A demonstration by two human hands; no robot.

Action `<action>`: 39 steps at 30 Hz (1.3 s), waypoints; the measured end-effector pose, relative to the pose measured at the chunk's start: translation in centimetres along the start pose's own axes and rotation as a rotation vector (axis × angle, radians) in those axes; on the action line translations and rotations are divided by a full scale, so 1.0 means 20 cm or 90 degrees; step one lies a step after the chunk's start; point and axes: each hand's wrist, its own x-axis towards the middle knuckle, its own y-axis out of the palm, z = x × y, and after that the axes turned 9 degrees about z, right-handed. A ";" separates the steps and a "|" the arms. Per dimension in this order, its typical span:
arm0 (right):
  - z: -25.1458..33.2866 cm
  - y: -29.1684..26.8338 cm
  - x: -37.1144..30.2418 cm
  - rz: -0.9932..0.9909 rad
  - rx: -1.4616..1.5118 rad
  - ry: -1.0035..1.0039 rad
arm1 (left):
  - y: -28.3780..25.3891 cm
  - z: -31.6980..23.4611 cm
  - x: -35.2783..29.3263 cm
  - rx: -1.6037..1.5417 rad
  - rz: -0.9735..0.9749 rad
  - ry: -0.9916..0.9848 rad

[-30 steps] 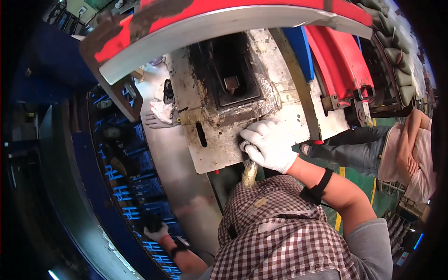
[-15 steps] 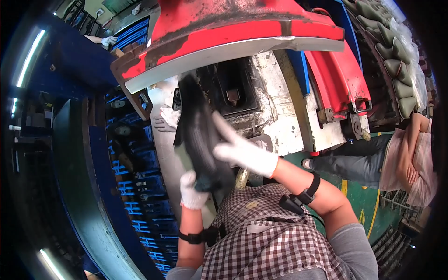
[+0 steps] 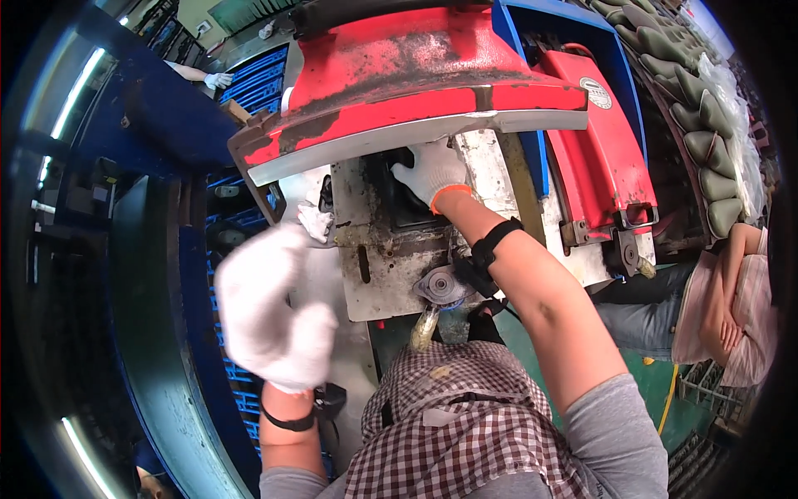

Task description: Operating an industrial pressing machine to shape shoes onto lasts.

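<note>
My right hand [image 3: 436, 170], in a white knitted glove with an orange cuff, reaches under the red machine head [image 3: 399, 75] with its pale metal lower edge. It lies over the right side of a black recessed mould [image 3: 407, 212], thumb spread from the fingers; the fingertips are partly hidden at the metal edge. Nothing shows in its grasp. My left hand [image 3: 278, 312], also white-gloved, is raised at the left of the machine, close to the camera and blurred. Its thumb and curved fingers stand apart, with nothing visible between them.
A crumpled white glove or cloth [image 3: 316, 220] lies left of the mould. A second red machine part [image 3: 594, 141] stands at right, beside racked olive-green shaped pieces [image 3: 715, 166]. Blue racks [image 3: 241, 399] line the left. A person [image 3: 723, 308] stands at far right.
The long dark textured piece that both hands had is no longer visible. My right hand has moved forward onto the mould. The left has lifted up and leftward.
</note>
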 end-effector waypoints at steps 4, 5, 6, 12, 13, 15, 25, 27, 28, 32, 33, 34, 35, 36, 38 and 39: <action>0.14 -0.07 -0.07 0.050 -0.059 0.039 | -0.08 0.12 0.34 0.080 -0.059 0.078; 0.12 -0.07 -0.07 0.053 -0.062 0.062 | -0.06 0.13 0.46 0.136 -0.014 0.067; 0.14 -0.08 -0.07 0.050 -0.062 0.059 | -0.07 0.17 0.58 0.189 0.039 0.127; 0.22 -0.04 -0.04 0.076 -0.049 0.079 | 0.01 0.24 1.01 0.217 0.324 0.086; 0.19 -0.04 -0.04 0.063 -0.034 0.077 | 0.04 0.25 1.07 0.183 0.326 0.131; 0.01 -0.01 0.00 0.036 -0.022 0.099 | 0.06 0.15 1.16 0.075 0.453 0.031; -0.82 0.08 -1.10 -0.187 -0.052 -0.183 | 0.34 0.03 1.04 -0.093 0.784 -0.373; -0.69 0.12 -1.29 0.191 0.502 -0.040 | 0.36 0.05 0.89 -0.108 0.812 -0.409; -0.72 0.16 -1.31 0.525 0.644 0.087 | 0.38 0.05 0.80 -0.099 0.789 -0.442; -0.49 0.24 -1.32 0.718 0.749 0.083 | 0.55 0.29 0.36 -0.027 0.703 -0.237; -0.47 0.25 -1.32 0.733 0.830 0.114 | 0.62 0.32 0.29 0.023 0.703 -0.165; -0.46 0.30 -1.30 0.757 0.910 0.135 | 0.68 0.33 0.22 0.080 0.697 -0.103; -0.45 0.39 -1.25 0.789 0.978 0.170 | 0.73 0.31 0.17 0.082 0.695 -0.119; -0.38 0.20 -1.23 0.824 0.961 0.081 | 0.76 0.33 0.10 0.088 0.690 -0.150; -0.35 0.36 -1.16 0.869 1.144 0.091 | 0.81 0.35 0.01 0.182 0.680 -0.086; -0.33 0.40 -1.15 0.876 1.141 0.087 | 0.83 0.38 -0.04 0.201 0.678 -0.091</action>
